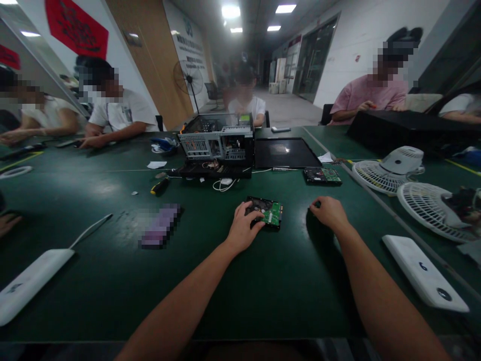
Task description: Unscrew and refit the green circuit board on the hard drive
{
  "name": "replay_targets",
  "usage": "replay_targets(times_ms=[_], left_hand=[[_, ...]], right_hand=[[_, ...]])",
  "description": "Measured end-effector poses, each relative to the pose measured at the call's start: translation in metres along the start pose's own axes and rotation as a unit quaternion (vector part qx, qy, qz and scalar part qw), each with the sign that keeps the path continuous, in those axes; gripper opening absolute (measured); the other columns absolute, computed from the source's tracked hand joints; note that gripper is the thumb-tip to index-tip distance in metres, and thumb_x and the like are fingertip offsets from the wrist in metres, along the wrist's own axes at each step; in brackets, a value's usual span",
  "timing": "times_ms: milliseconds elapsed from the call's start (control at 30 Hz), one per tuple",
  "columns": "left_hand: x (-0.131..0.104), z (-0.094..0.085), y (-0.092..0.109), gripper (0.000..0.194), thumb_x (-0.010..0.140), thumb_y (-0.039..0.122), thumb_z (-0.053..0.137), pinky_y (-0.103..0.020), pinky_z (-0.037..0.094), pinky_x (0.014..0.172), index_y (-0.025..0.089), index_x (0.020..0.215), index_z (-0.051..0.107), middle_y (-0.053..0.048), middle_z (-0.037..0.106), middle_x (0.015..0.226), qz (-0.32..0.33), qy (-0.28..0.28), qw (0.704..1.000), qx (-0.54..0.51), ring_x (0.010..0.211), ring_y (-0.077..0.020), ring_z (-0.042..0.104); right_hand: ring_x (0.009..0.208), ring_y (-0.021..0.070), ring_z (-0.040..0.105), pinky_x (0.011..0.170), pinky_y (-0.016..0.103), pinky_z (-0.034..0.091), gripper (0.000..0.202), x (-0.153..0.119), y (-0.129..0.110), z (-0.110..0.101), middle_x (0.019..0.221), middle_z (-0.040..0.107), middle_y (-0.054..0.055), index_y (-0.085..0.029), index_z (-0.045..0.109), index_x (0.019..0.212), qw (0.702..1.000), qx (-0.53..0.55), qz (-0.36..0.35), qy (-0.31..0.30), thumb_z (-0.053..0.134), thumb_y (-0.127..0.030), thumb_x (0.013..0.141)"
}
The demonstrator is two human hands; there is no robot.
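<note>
Two drives (273, 214) (322, 175), two white grilles (370, 176) (426, 208)

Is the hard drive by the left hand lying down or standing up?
Lying down: the hard drive has its green board facing up.

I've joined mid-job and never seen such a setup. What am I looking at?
There's no robot here, just a person's two bare hands. The single picture comes from a camera worn on that person's head, looking forward and down. The left hand holds a hard drive by its left end. The right hand is curled to its right; whether it pinches anything is too small to tell. On the green table also lie a second drive, a yellow-and-black screwdriver, white fan grilles and an open computer case.
</note>
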State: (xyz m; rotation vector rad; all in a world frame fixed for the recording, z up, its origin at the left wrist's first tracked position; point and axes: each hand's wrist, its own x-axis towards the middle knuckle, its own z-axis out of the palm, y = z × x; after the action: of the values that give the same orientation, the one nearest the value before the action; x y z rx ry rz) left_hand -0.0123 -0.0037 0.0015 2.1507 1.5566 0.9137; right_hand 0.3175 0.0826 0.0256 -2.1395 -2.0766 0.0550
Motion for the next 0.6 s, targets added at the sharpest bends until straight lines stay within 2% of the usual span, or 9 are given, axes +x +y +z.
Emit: replay_targets(times_ms=[267,600], left_hand=[[-0.001,-0.003,0.002,0.021,0.094,0.032,0.072,-0.062,0.032,0.120,0.035,0.115,0.073,-0.001,0.037,0.158,-0.004,-0.008,1.000,-0.001,0.152,-0.0360,0.026],[0.000,0.001,-0.001,0.022,0.093,0.030,0.073,-0.059,0.033,0.121,0.034,0.114,0.073,-0.002,0.039,0.156,0.002,0.004,1.000,-0.002,0.151,-0.0350,0.029]], right_hand=[[0.092,0.0282,0.070,0.077,0.035,0.049,0.026,-0.002,-0.004,-0.003,0.102,0.076,0.013,-0.021,0.078,0.098,1.000,-0.006,-0.002,-0.013,0.061,-0.037,0.088],[0.094,0.0284,0.069,0.081,0.035,0.048,0.026,-0.005,-0.011,-0.001,0.105,0.073,0.016,-0.018,0.077,0.102,1.000,-0.011,-0.018,-0.001,0.059,-0.033,0.093]])
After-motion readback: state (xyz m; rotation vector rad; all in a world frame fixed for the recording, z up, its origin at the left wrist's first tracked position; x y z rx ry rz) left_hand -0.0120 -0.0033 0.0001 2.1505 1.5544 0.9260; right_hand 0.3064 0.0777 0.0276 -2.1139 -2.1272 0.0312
